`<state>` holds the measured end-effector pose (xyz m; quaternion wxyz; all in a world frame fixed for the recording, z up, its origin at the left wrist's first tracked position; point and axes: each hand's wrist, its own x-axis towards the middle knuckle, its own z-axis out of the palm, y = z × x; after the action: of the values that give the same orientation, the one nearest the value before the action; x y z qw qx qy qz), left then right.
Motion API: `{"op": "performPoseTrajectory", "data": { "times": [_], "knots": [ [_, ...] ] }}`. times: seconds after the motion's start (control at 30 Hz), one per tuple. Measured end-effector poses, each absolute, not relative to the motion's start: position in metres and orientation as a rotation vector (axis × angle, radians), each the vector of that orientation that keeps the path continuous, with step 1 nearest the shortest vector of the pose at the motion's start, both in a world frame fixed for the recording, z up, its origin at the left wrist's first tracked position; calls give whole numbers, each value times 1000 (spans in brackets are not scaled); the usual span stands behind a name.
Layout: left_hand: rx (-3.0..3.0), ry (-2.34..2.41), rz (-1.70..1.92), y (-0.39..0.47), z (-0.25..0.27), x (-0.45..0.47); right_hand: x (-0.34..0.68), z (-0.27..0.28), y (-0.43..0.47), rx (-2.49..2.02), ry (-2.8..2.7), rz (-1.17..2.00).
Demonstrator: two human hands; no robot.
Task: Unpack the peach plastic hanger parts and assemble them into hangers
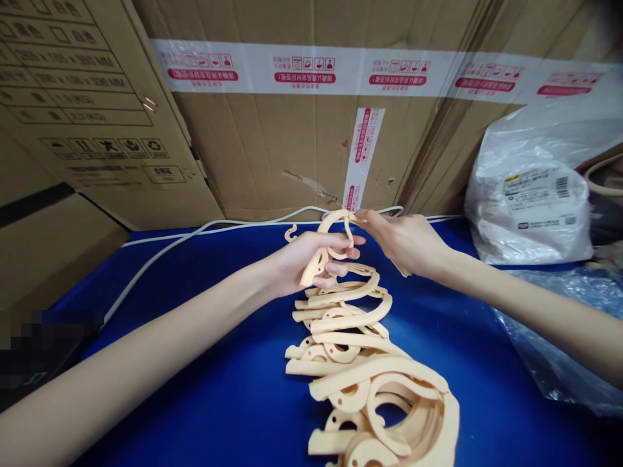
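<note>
My left hand [311, 259] is closed around a cream curved plastic piece [333, 224], which has a rounded loop and a flat end with small holes; it resembles a folded hanger. My right hand [402, 240] pinches the upper right end of this same piece between thumb and fingers. A bit of cream plastic [403, 269] pokes out below my right hand, mostly hidden. Just below both hands begins a row of similar cream pieces [350, 318], overlapping one another and running toward me. Left of my left hand lies a small cream hook [291, 233] on the blue surface.
A blue covered table [219, 389] lies beneath everything. White cables [195, 232] run along its back edge. Cardboard boxes [272, 143] wall off the back and left. At right stand a white plastic bag [530, 194] with a label and clear plastic wrap [564, 324].
</note>
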<state>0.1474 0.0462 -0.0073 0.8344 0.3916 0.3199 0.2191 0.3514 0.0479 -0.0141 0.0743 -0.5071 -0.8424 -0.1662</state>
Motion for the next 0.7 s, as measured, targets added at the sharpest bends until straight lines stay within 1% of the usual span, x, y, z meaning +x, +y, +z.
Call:
{"op": "performPoseTrajectory", "data": {
  "times": [0.13,0.17,0.2,0.3,0.37,0.43,0.47,0.5,0.53,0.63,0.67,0.7],
  "knots": [
    [1184,1011,530,55,-20,147,364,-13,66,-1471,-2456,188],
    [1227,1077,558,58,-23,147,369,-15,72,-1485,-2458,280],
    [1232,1119,583,60,-25,146,373,-19,78,-1535,-2464,259],
    [1118,1147,662,68,-26,149,380,-34,90,-1767,-2458,-163],
    [1091,1155,713,71,-22,154,378,-42,92,-1866,-2413,-367],
    [1162,1134,749,72,-18,160,370,-45,90,-1878,-2373,-474],
    [1206,1113,773,73,-16,162,365,-44,88,-1836,-2353,-485],
    [1240,1087,802,73,-15,164,359,-42,87,-1768,-2330,-430],
    [1254,1064,836,73,-13,166,354,-40,86,-1676,-2296,-291],
    [1253,1027,897,71,-9,167,340,-33,83,-1324,-2071,400],
    [1253,1025,899,70,-8,167,337,-31,82,-1237,-1983,586],
    [1256,1026,896,70,-7,166,336,-29,82,-1175,-1918,707]
  ]
}}
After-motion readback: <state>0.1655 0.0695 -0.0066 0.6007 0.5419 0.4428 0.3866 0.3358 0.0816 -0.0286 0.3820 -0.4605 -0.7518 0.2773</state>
